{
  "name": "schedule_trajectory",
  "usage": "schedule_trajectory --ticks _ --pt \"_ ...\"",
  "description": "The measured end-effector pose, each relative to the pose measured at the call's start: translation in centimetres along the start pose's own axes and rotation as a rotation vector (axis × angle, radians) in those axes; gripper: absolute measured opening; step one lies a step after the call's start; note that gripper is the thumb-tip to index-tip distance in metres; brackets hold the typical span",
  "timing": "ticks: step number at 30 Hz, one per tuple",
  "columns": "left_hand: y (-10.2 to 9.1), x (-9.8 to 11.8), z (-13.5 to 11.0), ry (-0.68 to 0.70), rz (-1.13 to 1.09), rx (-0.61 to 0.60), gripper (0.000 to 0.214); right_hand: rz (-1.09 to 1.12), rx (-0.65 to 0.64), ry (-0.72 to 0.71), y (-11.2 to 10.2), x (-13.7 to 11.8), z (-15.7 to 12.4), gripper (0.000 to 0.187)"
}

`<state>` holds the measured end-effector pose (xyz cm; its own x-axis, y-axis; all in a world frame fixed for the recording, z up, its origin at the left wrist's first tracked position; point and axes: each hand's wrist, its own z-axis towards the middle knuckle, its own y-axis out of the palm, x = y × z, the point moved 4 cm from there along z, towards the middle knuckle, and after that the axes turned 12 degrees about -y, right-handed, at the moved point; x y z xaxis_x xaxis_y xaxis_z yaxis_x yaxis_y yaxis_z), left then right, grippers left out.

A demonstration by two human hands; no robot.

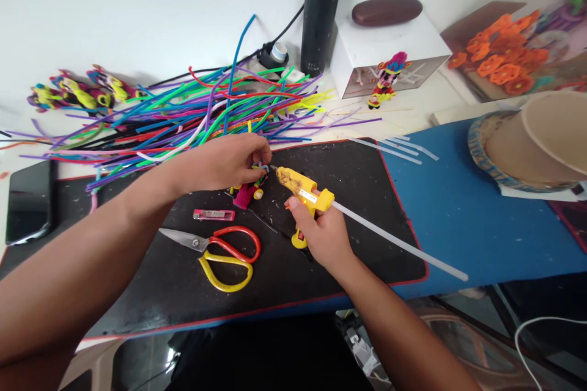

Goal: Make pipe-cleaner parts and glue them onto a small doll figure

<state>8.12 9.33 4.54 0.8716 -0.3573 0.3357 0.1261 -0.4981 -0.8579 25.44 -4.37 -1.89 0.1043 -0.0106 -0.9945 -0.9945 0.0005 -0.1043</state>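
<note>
My right hand [323,233] grips a yellow glue gun [303,189] with a long clear glue stick [398,243] running out of its back. Its nozzle points left at a small pipe-cleaner figure [247,190] in pink, yellow and blue. My left hand [224,162] pinches the top of that figure just above the black mat [367,195]. Both hands are closed.
Red-and-yellow scissors [220,252] and a small pink case [213,214] lie on the mat. A pile of coloured pipe cleaners [183,113] spreads behind it. A phone [28,200] lies left; a black flask [321,9], a white box [389,49], a finished figure [387,80] and paper cups [536,140] stand behind and right.
</note>
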Motion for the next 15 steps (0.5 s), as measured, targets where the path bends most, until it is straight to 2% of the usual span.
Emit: schedule_trajectory --ticks 5,8,11,15 --pt "-1.1 -1.1 -1.4 -0.05 -0.157 0.138 0.025 0.02 0.002 0.031 0.0 0.0 -0.2 0.035" --pt "-1.6 -1.3 -3.5 -0.167 -0.28 0.264 0.021 0.039 0.02 0.045 0.0 0.1 -0.1 0.035" --pt "-1.8 -1.2 -5.8 -0.215 -0.336 0.424 0.019 0.064 0.045 0.048 -0.1 -0.1 0.1 0.035" --pt "-0.6 -1.4 -7.6 -0.202 -0.349 0.409 0.025 0.113 0.068 0.096 -0.2 -0.5 0.6 0.039"
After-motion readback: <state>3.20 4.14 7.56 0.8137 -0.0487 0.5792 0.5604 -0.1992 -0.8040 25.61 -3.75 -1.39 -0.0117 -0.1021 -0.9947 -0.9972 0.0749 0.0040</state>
